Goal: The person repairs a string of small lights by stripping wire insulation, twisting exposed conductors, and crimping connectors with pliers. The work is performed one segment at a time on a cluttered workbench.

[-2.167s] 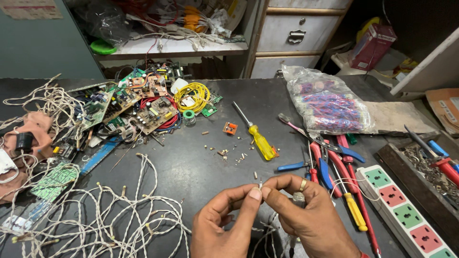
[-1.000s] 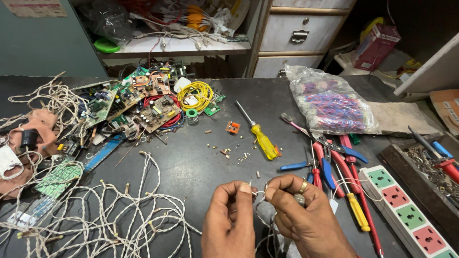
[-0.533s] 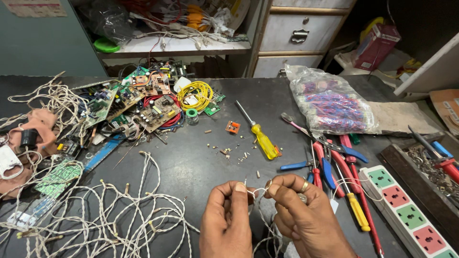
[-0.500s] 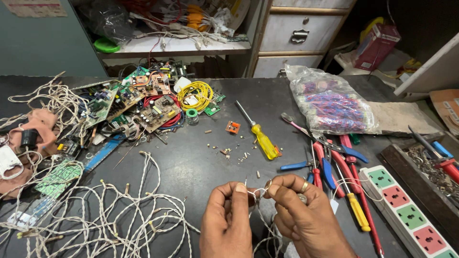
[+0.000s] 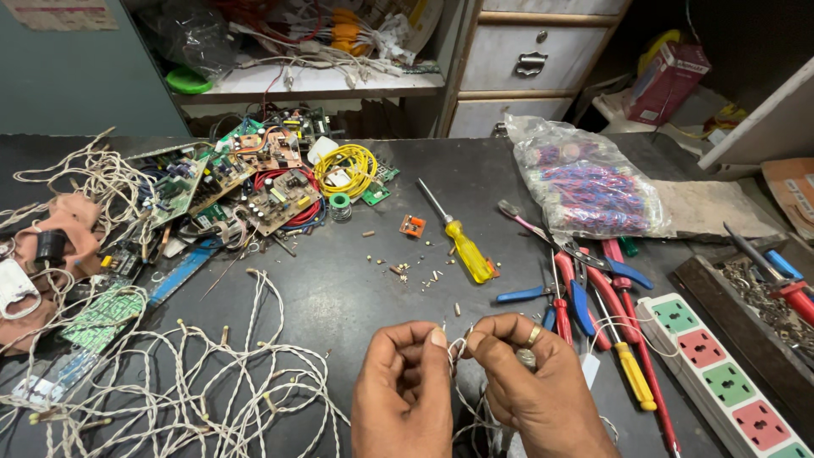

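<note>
Low in the head view, my left hand (image 5: 405,394) and my right hand (image 5: 532,388) meet over the dark bench. Both pinch one thin white twisted wire (image 5: 456,352) between thumb and forefinger, fingertips almost touching. The wire trails down between my palms and out of view. My right hand wears a ring. A heap of similar white twisted wires (image 5: 195,382) lies to the left of my left hand.
Circuit boards (image 5: 246,174) and a yellow cable coil (image 5: 346,167) sit at the back left. A yellow-handled screwdriver (image 5: 462,239), pliers and cutters (image 5: 585,280), a power strip (image 5: 725,373) and a plastic bag of wires (image 5: 585,182) lie to the right.
My hands have drawn closer together on the wire and dropped slightly lower in the frame. Their fingertips now nearly touch.
</note>
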